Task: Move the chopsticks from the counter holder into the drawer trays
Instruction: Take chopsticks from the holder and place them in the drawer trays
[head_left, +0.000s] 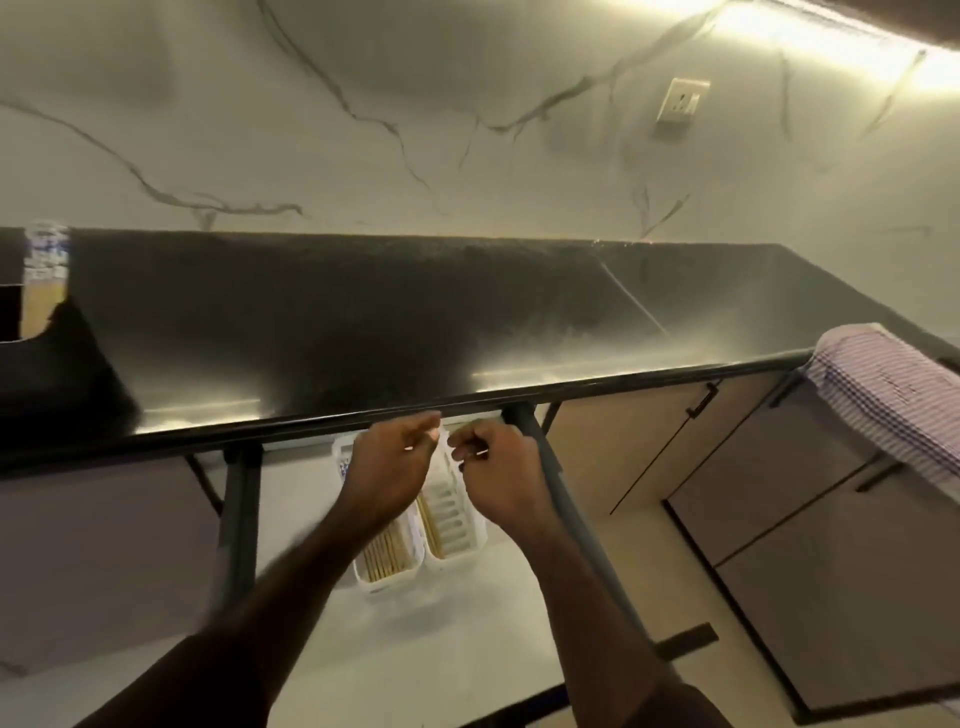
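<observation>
Below the black counter (363, 322) an open drawer (301, 525) holds two white trays side by side. The left tray (387, 581) is packed with pale wooden chopsticks (384, 551). In the right tray (460, 519) a few chopsticks (431, 525) lie along its left wall. My left hand (392, 467) and my right hand (501, 470) hover close together over the far ends of the trays, fingers pinched. A thin pale sliver like a chopstick shows in each pinch. A blurred clear holder (45, 275) with yellowish contents stands at the counter's far left.
A checked cloth (893, 400) hangs over the counter edge at the right. A dark shape (57, 364) sits on the counter at the left. Dark drawer rails (239, 519) flank the drawer. Cabinet doors (779, 467) lie to the right, and a wall socket (681, 101) sits above.
</observation>
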